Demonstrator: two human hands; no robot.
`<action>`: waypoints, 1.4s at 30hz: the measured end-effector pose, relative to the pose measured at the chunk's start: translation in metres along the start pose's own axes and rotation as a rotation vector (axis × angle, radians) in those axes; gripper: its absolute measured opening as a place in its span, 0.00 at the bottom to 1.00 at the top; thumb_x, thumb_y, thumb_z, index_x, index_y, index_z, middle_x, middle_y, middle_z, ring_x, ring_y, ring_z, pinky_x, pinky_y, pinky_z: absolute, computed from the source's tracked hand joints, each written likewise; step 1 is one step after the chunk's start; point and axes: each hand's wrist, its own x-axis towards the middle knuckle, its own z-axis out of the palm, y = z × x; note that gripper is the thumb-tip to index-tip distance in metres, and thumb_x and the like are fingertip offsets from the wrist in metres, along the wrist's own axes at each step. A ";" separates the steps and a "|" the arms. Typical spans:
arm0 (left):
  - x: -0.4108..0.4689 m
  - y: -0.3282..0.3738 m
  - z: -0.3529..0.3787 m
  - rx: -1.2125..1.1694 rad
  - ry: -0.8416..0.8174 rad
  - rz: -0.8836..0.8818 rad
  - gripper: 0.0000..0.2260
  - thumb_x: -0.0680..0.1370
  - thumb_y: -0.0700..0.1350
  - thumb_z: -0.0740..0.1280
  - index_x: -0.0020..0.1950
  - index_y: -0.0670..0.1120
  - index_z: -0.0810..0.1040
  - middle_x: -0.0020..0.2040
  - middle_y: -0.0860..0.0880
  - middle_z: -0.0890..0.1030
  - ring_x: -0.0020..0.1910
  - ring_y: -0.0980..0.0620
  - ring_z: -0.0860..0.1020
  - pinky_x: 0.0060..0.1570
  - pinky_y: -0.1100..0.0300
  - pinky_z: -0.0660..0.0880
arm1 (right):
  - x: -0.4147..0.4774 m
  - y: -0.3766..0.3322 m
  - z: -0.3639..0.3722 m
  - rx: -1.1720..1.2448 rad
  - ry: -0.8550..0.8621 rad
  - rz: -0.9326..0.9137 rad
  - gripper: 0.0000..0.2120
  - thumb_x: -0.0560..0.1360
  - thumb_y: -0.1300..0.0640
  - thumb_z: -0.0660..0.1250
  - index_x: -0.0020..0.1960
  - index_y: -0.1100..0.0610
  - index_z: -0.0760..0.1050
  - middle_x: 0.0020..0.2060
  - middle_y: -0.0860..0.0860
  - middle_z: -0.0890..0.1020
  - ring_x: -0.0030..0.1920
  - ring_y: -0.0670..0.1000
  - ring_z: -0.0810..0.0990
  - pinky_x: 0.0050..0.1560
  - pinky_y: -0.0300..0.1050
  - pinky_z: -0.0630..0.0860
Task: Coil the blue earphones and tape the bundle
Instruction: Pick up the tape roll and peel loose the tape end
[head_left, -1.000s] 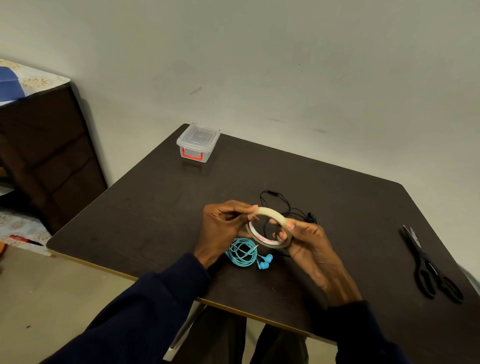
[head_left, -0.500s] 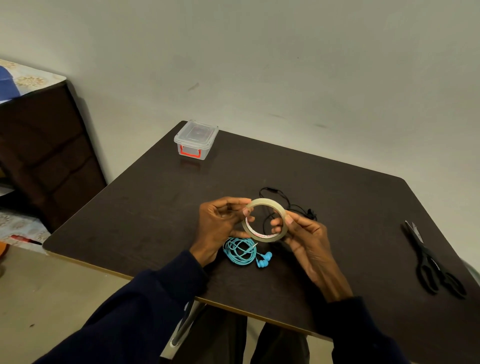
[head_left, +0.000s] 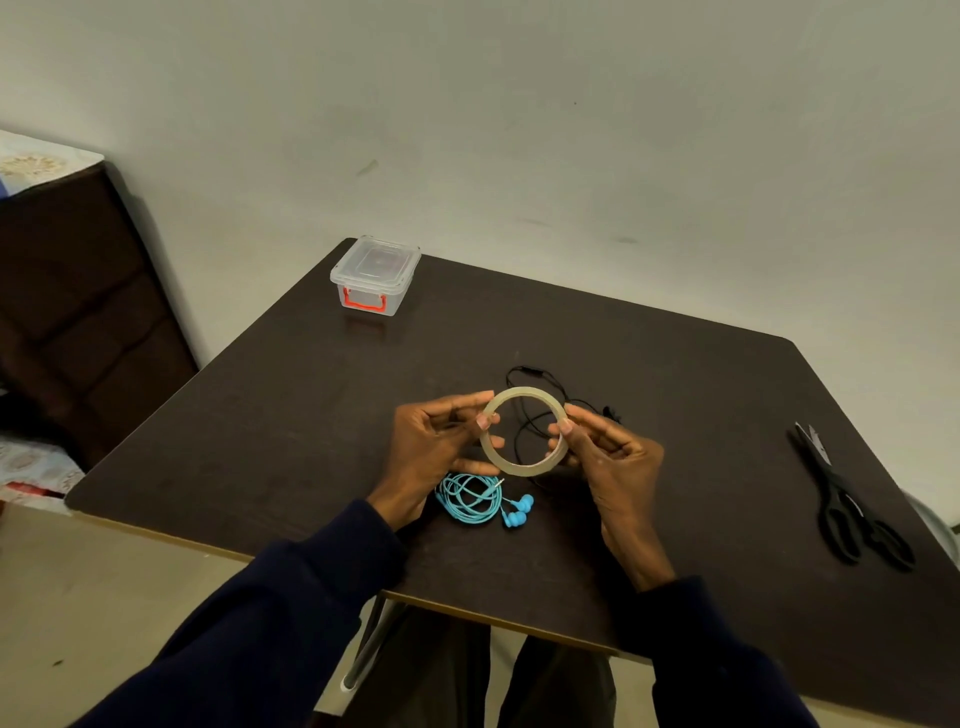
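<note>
The blue earphones lie coiled in a loose bundle on the dark table, with their buds at the right of the coil. Just above them I hold a thin ring of clear tape upright in both hands. My left hand pinches the ring's left side between thumb and fingers. My right hand pinches its right side, thumb on the rim. Neither hand touches the earphones.
Black earphones lie tangled behind the tape ring. Black scissors rest near the table's right edge. A small clear box with a red latch stands at the far left corner. A dark cabinet is left of the table.
Both hands have turned the tape ring between the fingers, from tilted to nearly facing me, and lifted it slightly. The blue earphones have not moved.
</note>
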 end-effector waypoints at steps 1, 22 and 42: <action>0.000 0.000 0.000 -0.002 -0.007 -0.010 0.14 0.76 0.39 0.73 0.63 0.43 0.82 0.53 0.42 0.87 0.48 0.39 0.87 0.36 0.43 0.84 | 0.000 0.000 0.000 -0.018 0.003 -0.013 0.15 0.71 0.53 0.75 0.57 0.56 0.83 0.45 0.52 0.88 0.45 0.54 0.88 0.42 0.42 0.84; 0.001 0.003 -0.002 -0.056 0.094 -0.066 0.11 0.74 0.38 0.74 0.56 0.41 0.83 0.48 0.41 0.87 0.45 0.39 0.87 0.34 0.52 0.85 | 0.001 0.006 0.003 -0.041 -0.136 -0.017 0.20 0.72 0.55 0.75 0.62 0.48 0.79 0.48 0.50 0.87 0.49 0.51 0.87 0.48 0.39 0.82; 0.002 0.004 -0.002 -0.105 0.140 -0.163 0.09 0.75 0.38 0.75 0.54 0.37 0.84 0.45 0.39 0.87 0.35 0.48 0.86 0.36 0.55 0.84 | 0.000 0.007 -0.001 -0.143 -0.178 -0.007 0.32 0.63 0.55 0.80 0.66 0.54 0.77 0.51 0.46 0.87 0.51 0.49 0.86 0.53 0.40 0.82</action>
